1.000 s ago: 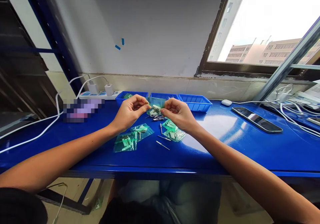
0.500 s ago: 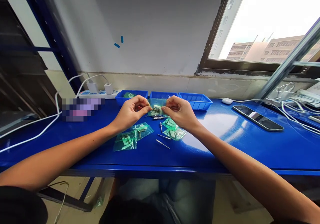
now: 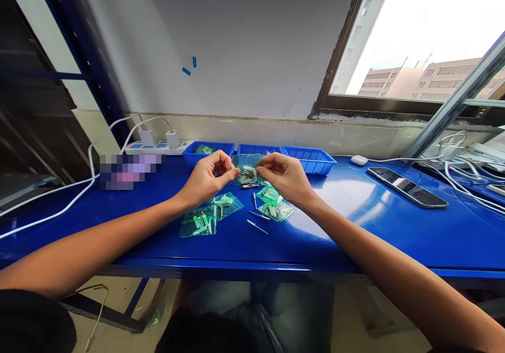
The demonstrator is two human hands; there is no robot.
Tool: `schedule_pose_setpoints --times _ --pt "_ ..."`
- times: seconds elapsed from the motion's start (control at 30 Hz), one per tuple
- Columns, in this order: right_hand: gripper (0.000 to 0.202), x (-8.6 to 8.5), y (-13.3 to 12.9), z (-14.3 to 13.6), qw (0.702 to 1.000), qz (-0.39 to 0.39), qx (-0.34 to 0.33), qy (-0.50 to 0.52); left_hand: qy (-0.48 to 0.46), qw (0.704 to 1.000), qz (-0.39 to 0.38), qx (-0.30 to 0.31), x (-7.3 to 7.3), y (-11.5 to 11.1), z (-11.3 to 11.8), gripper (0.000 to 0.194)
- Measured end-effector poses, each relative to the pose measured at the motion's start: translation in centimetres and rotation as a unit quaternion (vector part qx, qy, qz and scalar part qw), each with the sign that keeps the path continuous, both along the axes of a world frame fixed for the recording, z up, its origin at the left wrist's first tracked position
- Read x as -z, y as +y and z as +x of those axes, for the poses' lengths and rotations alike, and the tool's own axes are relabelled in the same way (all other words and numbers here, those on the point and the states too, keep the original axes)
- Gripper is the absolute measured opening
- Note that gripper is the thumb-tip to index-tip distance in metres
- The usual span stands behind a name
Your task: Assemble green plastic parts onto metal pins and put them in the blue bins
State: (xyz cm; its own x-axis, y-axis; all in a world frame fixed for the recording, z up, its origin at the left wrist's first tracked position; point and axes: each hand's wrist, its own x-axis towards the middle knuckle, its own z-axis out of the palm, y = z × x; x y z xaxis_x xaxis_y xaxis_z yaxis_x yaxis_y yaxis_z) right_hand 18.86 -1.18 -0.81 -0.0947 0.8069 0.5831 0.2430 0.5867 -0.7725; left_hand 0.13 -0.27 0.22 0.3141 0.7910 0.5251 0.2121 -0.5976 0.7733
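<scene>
Between my hands a small clear plastic bag [image 3: 248, 163] is held up above the blue table, with small white and metal parts inside. My left hand [image 3: 211, 175] pinches its left edge between thumb and forefinger. On the opposite edge, my right hand [image 3: 284, 177] pinches it the same way. Just below lie several loose metal pins, one of them a thin pin [image 3: 258, 227] nearest me. Filled green-tinted bags lie to both sides: a left bag [image 3: 199, 223] by my left wrist and a right bag [image 3: 279, 211] under my right hand.
Behind my hands stand three blue trays, including the left tray [image 3: 189, 158] and the right tray [image 3: 329, 168]. A phone [image 3: 408, 187] and a white earphone case [image 3: 359, 160] lie to the right. A power strip [image 3: 155, 148] with chargers and white cables is at the back left.
The bag's upper part looks slightly shifted and the parts inside sit a little differently. Both hands keep their pinch on it in nearly the same place.
</scene>
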Motion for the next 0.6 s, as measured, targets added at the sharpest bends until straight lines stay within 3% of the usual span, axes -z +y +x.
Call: schedule_pose_setpoints --times 0.13,0.3,0.4,0.6 --pt "0.003 -0.5 -0.3 0.5 0.989 0.102 0.094 -0.051 0.009 1.000 -0.025 -0.005 0.1 0.3 -0.1 0.027" --pt "0.009 -1.7 -0.5 2.4 0.918 0.306 0.215 -0.133 0.050 0.995 -0.075 0.045 0.1 0.3 -0.3 0.033" --pt "0.010 -1.8 -0.4 2.8 0.902 0.342 0.218 -0.146 0.043 0.987 -0.120 0.100 0.1 0.0 -0.2 0.045" --pt "0.014 -0.5 -0.4 1.5 0.898 0.358 0.150 -0.208 -0.007 0.959 -0.228 0.171 0.4 -0.5 0.2 0.056"
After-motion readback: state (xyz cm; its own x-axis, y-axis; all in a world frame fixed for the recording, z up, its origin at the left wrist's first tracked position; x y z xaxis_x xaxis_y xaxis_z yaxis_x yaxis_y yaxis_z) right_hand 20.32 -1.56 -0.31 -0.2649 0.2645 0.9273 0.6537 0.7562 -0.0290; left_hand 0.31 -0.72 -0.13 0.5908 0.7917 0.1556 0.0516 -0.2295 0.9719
